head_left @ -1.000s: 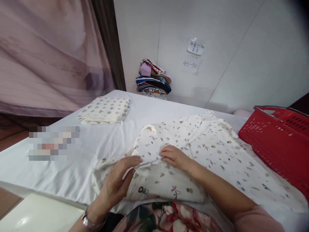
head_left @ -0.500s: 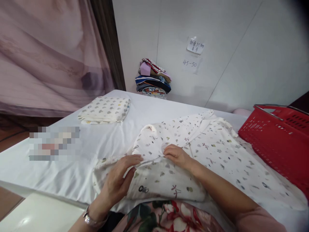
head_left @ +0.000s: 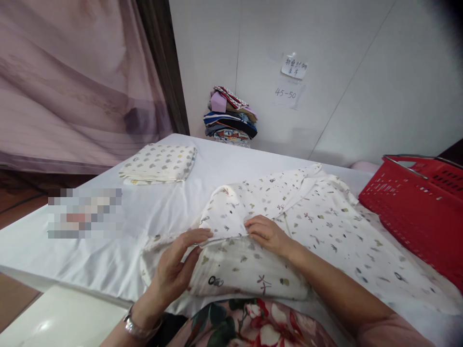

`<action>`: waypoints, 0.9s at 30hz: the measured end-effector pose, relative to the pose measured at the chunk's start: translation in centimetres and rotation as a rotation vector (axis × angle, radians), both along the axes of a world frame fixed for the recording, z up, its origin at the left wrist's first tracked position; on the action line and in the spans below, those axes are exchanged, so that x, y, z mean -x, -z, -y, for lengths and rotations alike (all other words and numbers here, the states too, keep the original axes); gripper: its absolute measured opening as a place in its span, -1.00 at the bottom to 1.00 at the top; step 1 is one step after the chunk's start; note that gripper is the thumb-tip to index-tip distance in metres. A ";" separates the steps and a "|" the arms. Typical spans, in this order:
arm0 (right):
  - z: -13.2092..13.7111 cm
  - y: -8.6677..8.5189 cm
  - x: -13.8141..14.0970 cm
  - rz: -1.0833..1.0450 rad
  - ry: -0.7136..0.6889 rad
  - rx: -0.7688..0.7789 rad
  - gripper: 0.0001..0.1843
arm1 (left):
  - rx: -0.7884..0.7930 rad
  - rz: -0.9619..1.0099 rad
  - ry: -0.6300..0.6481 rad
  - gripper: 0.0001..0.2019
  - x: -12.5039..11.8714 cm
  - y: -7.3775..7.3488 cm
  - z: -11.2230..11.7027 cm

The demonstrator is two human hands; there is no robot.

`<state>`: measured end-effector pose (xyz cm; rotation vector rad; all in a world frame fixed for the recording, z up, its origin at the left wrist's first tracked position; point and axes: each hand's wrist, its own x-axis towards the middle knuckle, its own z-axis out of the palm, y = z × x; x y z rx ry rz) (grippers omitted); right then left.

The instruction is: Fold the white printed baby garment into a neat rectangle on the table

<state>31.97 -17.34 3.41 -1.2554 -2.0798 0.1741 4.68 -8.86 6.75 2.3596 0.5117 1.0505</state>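
Note:
A large white cloth (head_left: 314, 231) with small printed figures lies partly bunched and folded over in front of me. At the left end of a turned edge, my left hand (head_left: 177, 267) has its fingertips on the fabric and its thumb below, with the edge between them. My right hand (head_left: 269, 236) pinches the same edge a short way to the right, its fingers curled and its thumb hidden. Below both hands, the near layer of the cloth hangs toward my lap. The far part rises in a loose curl and ridge.
A folded patterned cloth (head_left: 159, 164) sits at the table's far left. A pixelated patch covers something on the left. A red plastic basket (head_left: 419, 212) stands on the right. Stacked folded fabrics (head_left: 231, 115) are behind the white-covered table (head_left: 144, 209), against the wall with paper signs (head_left: 294, 66).
Both hands stay at the turned edge, with my left fingers shifting slightly there. The edge lies a little flatter between them. The whole view has moved slightly.

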 end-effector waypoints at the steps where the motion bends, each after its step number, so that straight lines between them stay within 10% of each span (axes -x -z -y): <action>1: -0.1 0.2 0.0 0.014 -0.003 -0.009 -0.85 | -0.001 0.000 0.001 -0.76 0.0 0.0 0.0; 13: -0.3 1.9 0.0 0.138 0.063 -0.141 -0.85 | 0.080 0.021 -0.046 -0.78 -0.2 0.2 -0.3; 19: -1.2 -0.6 1.1 0.074 0.169 -0.136 -0.84 | 0.298 0.095 -0.236 -0.76 -2.7 -0.7 -3.1; 22: -1.8 -2.5 2.5 0.103 0.167 -0.102 -0.83 | 0.205 0.020 -0.330 -0.73 -4.5 -1.9 -4.7; 27: -2.5 -4.0 4.0 0.108 0.222 -0.014 -0.88 | -0.090 -0.233 -0.087 -0.67 -6.7 -2.7 -3.5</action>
